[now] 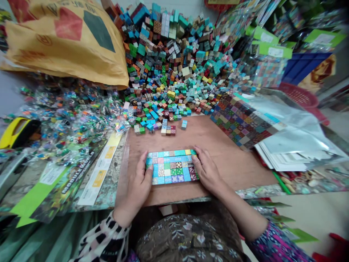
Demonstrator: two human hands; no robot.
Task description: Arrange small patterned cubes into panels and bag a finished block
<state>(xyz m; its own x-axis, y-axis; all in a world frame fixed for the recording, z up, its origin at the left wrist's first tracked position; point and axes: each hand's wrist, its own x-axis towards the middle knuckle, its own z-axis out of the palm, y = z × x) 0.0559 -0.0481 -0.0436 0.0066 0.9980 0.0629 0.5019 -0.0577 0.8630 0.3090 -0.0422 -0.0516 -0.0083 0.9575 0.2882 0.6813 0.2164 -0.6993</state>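
A flat slab of small coloured cubes (172,167), mostly blue, teal and green, lies on a brown wooden board (231,156) in front of me. My left hand (137,187) presses against the slab's left end with its fingers together. My right hand (206,171) presses against the right end, fingers curled along the edge. The slab is squeezed between both hands.
A huge heap of loose coloured cubes (174,62) rises behind the board. A few cubes (167,129) stand at the board's far edge. A bagged cube block (240,120) and clear bags (294,145) lie right. A yellow sack (68,40) and small filled packets (68,116) lie left.
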